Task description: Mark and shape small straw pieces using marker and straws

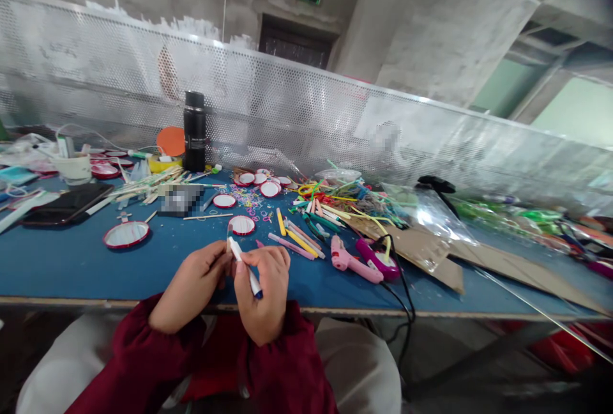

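Note:
My right hand point(263, 283) is closed around a white marker point(244, 267) with a dark blue end, tilted with that end toward me. Close beside it, my left hand point(196, 286) has its fingers pinched together. A small, thin piece point(230, 232) sticks up at its fingertips, too small and blurred to name. Just beyond both hands lies a round, red-rimmed disc point(242, 225) with a pale face. A similar disc point(126, 234) rests further left on the blue table point(62, 270).
Pink and yellow pens point(293, 243) lie right of my hands, near a pink glue gun point(354, 262) with a black cord. Cardboard point(431, 248) and plastic film are further right. A black bottle point(194, 133) stands against the perforated metal screen point(287, 101). A dark phone point(67, 204) lies left.

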Motion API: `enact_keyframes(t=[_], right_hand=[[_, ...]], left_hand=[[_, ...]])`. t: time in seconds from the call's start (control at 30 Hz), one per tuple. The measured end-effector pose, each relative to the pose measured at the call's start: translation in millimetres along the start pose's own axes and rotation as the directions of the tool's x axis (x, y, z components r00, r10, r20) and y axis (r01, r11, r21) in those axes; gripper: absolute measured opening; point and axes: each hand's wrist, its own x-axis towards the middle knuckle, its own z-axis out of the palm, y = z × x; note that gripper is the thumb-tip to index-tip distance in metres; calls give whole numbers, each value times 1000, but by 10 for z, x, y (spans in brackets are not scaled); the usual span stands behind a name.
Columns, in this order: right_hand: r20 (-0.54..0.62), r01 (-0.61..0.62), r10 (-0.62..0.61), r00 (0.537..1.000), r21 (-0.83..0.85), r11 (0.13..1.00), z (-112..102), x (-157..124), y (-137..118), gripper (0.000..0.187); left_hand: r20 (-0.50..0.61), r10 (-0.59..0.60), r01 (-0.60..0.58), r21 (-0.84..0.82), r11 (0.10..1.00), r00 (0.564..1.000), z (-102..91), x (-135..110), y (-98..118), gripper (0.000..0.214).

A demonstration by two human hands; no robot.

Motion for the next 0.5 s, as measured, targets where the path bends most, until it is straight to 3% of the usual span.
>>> enact_keyframes(t=[0.5], right_hand=[[-20,-11,11,1000,23,1000,4,-9,4,6]], left_hand=[[-2,-9,9,-12,1000,1000,12,-8,5,35]])
